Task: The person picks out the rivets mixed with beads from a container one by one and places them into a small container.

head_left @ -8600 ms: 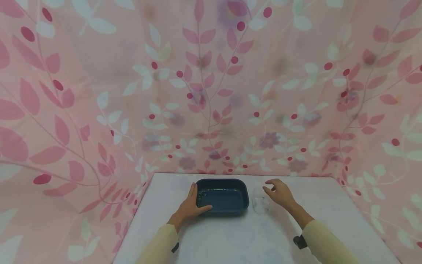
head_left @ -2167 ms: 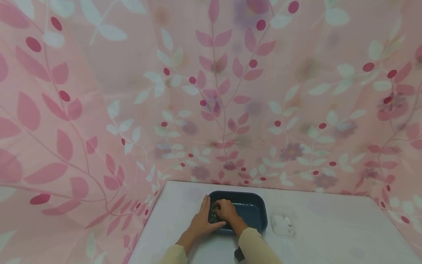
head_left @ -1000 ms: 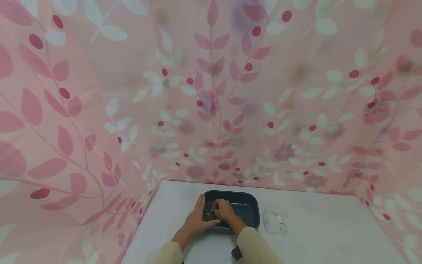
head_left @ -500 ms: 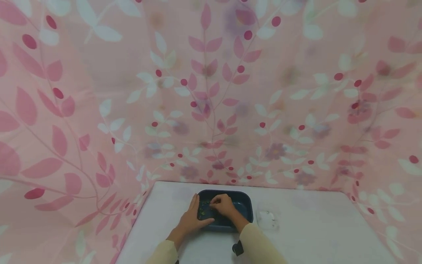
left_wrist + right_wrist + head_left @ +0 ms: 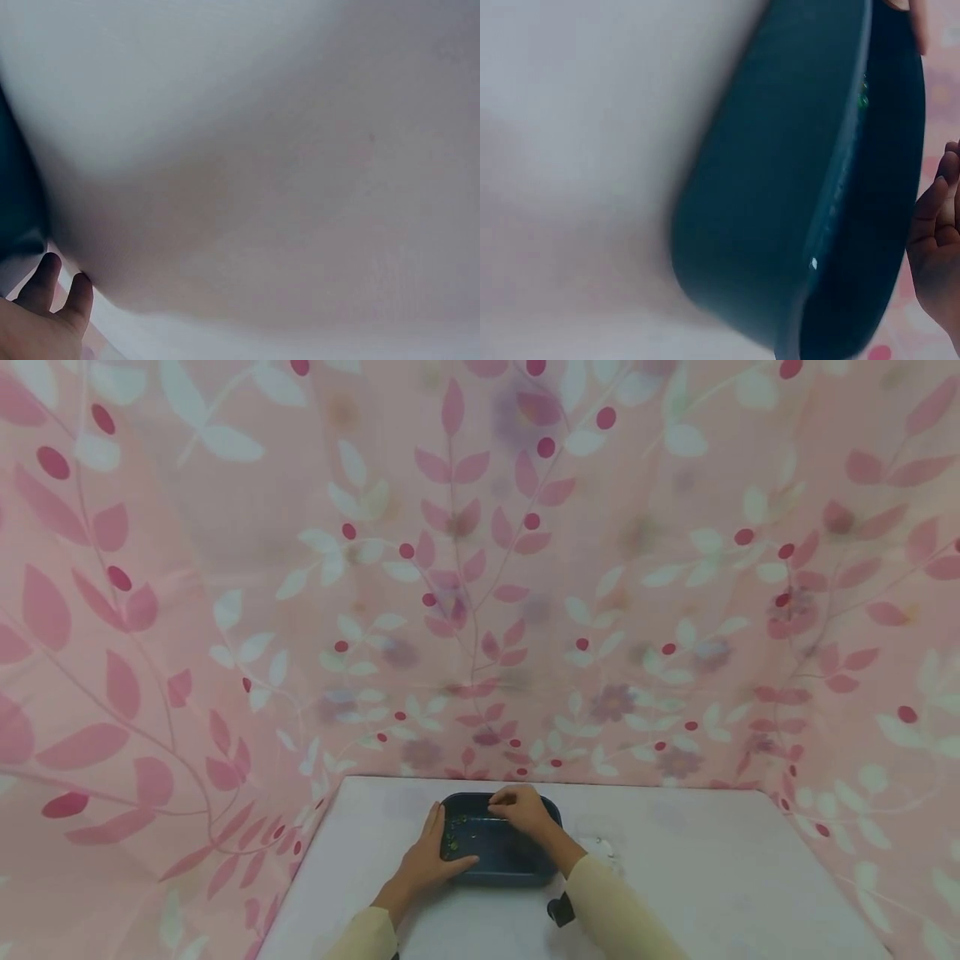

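Observation:
A dark blue rectangular dish [image 5: 502, 878] stands on the white table, with small green beads [image 5: 453, 845] scattered along the left of its floor. My left hand [image 5: 423, 864] steadies the dish, its fingers straight along the left wall and its thumb over the front rim. Above the back right of the dish is my right hand [image 5: 521, 810], fingers loosely bent and nothing visible between them. The right wrist view shows that hand [image 5: 937, 240] beside the dish's outer wall [image 5: 765, 172]. Partly behind the right forearm, a clear shallow container [image 5: 606, 852] holds several tiny pieces.
The white table [image 5: 720, 868] reaches out on both sides of the dish. A pink curtain [image 5: 480, 610] printed with leaves hangs behind and around it. Below the right wrist is a dark strapped-on device [image 5: 560, 910].
My right hand has left the beads at the dish's left and moved right and back, uncovering them. My left hand keeps its place on the dish. The head view has shifted somewhat.

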Demonstrator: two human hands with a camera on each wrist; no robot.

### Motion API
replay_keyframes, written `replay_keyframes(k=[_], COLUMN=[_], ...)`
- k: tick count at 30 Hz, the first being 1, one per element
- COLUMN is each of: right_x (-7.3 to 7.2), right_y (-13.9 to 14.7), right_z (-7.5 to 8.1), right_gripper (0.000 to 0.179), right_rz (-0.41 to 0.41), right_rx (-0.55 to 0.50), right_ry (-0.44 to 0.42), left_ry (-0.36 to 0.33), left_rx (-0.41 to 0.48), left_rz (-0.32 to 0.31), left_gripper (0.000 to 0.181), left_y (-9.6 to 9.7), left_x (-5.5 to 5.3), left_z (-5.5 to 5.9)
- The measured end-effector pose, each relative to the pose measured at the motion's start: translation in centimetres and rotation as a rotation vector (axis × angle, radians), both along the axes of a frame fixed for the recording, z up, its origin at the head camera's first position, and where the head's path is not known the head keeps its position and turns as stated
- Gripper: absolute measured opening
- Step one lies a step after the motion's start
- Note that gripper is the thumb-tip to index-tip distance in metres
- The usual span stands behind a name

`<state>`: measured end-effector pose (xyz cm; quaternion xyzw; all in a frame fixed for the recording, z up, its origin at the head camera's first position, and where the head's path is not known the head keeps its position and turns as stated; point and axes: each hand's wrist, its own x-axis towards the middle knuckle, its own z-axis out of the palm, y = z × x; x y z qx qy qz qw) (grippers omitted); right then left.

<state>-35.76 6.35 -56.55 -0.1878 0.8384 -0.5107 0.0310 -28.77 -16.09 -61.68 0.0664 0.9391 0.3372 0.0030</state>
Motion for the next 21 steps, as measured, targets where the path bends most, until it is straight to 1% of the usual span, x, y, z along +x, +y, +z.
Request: replay_keyframes(k=[5,9,14,17,21], right_x=[-0.3,-0.5,-0.3,-0.3,-0.3], right_y=[1.5,2.8,4.4,5.5,7.1], right_z=[1.1,2.1,3.7,3.9,3.9], right_gripper=[0.015,0.013,0.013,0.016,0.016], right_rz=[-0.022,-0.056,-0.094,-0.115,-0.157], right_rx=[-0.003,-0.001,-0.027,-0.018,-0.004], right_ry=[-0.011,-0.018,-0.047,-0.069,-0.072], left_ry=[-0.007,-0.006,0.016,0.029,0.029], left_rx=[0.004,0.005,-0.004,-0.007,-0.011], left_rz=[0.01,0.013,0.012,0.005,-0.002], left_gripper=[0.118,0.119,0.118,0.118,0.119], left_y=[-0.1,-0.2,-0.1,-0.1,-0.1], left_x=[0.1,0.2,0.3,0.4,0.4], left_z=[0.1,0.2,0.3,0.5,0.4])
